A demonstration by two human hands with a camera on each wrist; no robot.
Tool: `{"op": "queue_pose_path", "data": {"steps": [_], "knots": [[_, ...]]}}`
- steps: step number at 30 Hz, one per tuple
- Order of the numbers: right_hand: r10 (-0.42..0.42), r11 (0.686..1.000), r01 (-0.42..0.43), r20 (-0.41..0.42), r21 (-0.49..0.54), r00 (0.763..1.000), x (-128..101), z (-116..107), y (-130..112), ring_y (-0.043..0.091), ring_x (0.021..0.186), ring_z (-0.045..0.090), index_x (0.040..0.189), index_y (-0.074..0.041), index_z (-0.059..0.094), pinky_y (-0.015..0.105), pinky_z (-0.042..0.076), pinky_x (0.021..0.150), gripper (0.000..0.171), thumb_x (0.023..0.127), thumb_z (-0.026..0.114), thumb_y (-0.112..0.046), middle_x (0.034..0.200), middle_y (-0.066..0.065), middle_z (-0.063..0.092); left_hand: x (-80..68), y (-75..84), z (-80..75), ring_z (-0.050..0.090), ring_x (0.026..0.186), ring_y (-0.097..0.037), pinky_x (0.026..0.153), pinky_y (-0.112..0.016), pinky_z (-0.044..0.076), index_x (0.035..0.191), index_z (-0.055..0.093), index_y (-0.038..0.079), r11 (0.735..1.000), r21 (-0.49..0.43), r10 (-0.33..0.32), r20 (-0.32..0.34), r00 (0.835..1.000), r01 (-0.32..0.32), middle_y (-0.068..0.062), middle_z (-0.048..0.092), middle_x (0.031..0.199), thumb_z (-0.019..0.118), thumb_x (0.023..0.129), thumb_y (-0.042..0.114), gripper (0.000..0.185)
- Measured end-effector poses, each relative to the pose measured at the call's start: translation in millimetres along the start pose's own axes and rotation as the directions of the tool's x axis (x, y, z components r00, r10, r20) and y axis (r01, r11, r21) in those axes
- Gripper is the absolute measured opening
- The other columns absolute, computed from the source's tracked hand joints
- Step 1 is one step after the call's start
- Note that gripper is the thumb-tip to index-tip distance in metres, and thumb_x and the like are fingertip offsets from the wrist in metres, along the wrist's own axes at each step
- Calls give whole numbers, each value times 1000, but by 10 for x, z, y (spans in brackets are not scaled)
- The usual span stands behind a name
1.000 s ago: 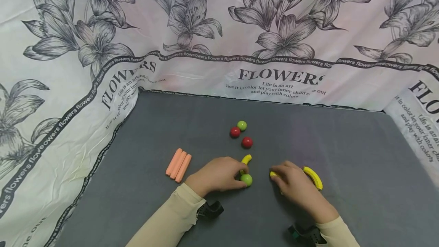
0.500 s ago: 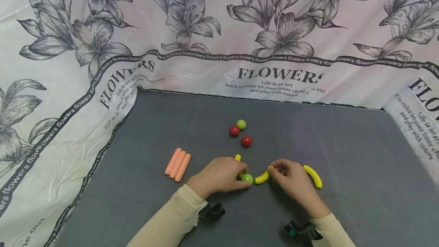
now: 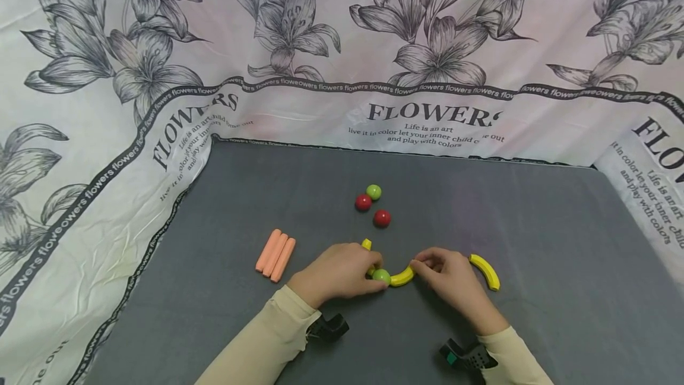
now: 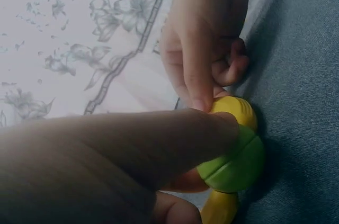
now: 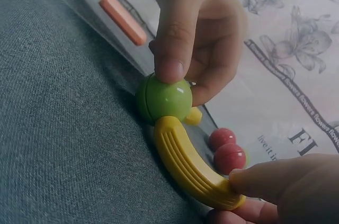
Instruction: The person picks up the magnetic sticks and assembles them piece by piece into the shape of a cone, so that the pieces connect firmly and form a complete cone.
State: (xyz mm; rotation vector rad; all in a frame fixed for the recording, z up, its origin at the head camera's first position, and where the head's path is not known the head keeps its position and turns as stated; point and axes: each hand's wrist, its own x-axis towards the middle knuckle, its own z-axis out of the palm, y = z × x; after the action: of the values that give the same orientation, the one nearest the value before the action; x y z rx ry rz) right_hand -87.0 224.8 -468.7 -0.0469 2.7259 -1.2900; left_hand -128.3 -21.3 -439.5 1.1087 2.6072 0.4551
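Note:
My left hand [image 3: 342, 272] pinches a green ball [image 3: 382, 276] between thumb and fingers, low over the grey cloth. A groove runs round this ball [image 4: 235, 163] in the left wrist view. My right hand [image 3: 454, 281] pinches one end of a ridged yellow toy banana [image 3: 402, 277]. In the right wrist view, the other end of the toy banana [image 5: 185, 163] meets the green ball [image 5: 165, 98]. A second yellow toy banana [image 3: 366, 245] lies at the ball's far side, partly hidden by my left fingers.
Right of my right hand lies another yellow toy banana [image 3: 485, 272]. Farther back sit two red balls [image 3: 382, 218] and a small green ball [image 3: 374, 192]. Three orange sticks [image 3: 275, 255] lie side by side at left. A flower-printed sheet [image 3: 299, 111] borders the grey cloth [image 3: 240, 195].
My right hand has brought its toy banana leftward until its end meets the green ball. The toy banana behind my left fingers has swung left. The left hand stays nearly in place.

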Motion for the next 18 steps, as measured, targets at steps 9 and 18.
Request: {"op": "queue_pose_path", "data": {"steps": [9,18], "knots": [[-78,994,81,43,-71,996,70,15,-48,9,62,56,104,-11,78,27,47,57,17,99,75,-27,78,-5,68,-48,103,-58,45,56,-5,52,-23,34,91,70,23,994,88,-61,38,997,58,11,47,63,78,93,47,25],[-187,959,188,23,-213,982,482,-54,-271,16,74,56,127,-4,71,34,49,65,34,98,75,-21,104,9,70,-97,101,-99,44,55,-7,53,-23,35,86,70,22,992,101,-74,18,997,72,10,46,62,81,92,42,23]]}}
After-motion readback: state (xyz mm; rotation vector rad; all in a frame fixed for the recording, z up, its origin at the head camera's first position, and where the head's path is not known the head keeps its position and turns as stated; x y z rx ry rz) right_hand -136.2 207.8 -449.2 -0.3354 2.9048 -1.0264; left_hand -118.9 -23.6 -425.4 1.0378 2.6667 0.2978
